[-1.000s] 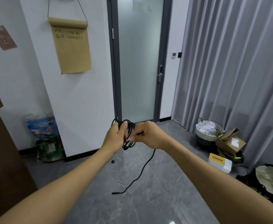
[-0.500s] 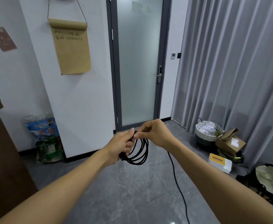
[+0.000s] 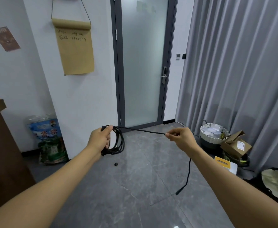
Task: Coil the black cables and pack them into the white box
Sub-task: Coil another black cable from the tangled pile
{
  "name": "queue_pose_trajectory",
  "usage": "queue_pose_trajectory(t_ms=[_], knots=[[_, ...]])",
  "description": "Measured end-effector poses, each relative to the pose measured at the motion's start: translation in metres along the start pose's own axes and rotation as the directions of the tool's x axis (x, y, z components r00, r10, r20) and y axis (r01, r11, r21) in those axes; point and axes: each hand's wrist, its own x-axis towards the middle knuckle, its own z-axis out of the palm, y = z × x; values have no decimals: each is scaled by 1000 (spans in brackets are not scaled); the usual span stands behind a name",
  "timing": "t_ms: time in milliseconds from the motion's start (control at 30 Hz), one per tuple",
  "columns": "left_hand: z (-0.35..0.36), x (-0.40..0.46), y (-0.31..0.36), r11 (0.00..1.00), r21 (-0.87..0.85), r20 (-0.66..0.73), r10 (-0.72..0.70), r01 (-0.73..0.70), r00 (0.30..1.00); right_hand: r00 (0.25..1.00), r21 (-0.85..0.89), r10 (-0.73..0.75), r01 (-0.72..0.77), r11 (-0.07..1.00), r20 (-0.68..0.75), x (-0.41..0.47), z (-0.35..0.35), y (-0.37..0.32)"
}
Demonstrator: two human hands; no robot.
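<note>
Cable (image 3: 140, 131) work is mid-coil as I watch over the head camera: several black loops (image 3: 118, 142) hang from the left hand (image 3: 100, 139), while a straight run stretches across to the right hand (image 3: 181, 137), held well apart from it at about the same height.

I judge the step in hand to be the winding of one cable, with most of its length already gathered and packing not yet begun.

The left hand is closed around the top of the coil, thumb over the strands, the loops hanging just below and in front of its fingers. The right hand is pinched shut on the cable between thumb and forefinger, the other fingers curled in. Below that hand the free tail (image 3: 186, 175) drops away and ends in a plug (image 3: 178, 193) hanging clear of the floor (image 3: 143, 186).

The next move, as I read it, calls for the right hand to carry its stretch back to the left and lay it on as one more loop, matched in size to the rest, then to take up the short tail.

No white box shows between or near the hands that I can name with certainty; a pale box with a yellow top (image 3: 225, 164) sits on the floor beyond the right forearm, and I cannot tell whether that is the one.
</note>
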Motion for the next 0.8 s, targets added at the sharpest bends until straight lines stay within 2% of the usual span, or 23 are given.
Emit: queue_pose_trajectory(t_ms=[167, 233, 333, 400, 500, 600, 700, 800], knots=[[-19, 19, -1, 1000, -22, -178, -21, 17, 984, 998, -137, -8, -1, 991, -64, 2, -5, 11], [-17, 22, -2, 999, 49, -211, 28, -18, 977, 997, -262, -66, 54, 964, -35, -1, 0, 4], [-4, 18, -3, 942, 314, -221, 195, -120, 956, 976, -499, -176, 218, 839, 132, -9, 9, -17], [6, 13, -4, 882, 442, -192, 271, -163, 943, 934, -533, -215, 341, 774, 285, -15, 16, -31], [18, 6, -7, 810, 542, -105, 327, -222, 939, 828, -429, -270, 500, 753, 492, -22, 28, -46], [29, -3, -9, 795, 524, 45, 333, -306, 942, 752, -222, -343, 538, 813, 564, -28, 38, -60], [42, -15, -10, 823, 465, 204, 259, -326, 944, 771, -66, -399, 492, 868, 497, -26, 38, -68], [49, -27, -7, 925, 295, 348, 129, -239, 929, 831, 86, -391, 390, 917, 395, -20, 30, -66]])
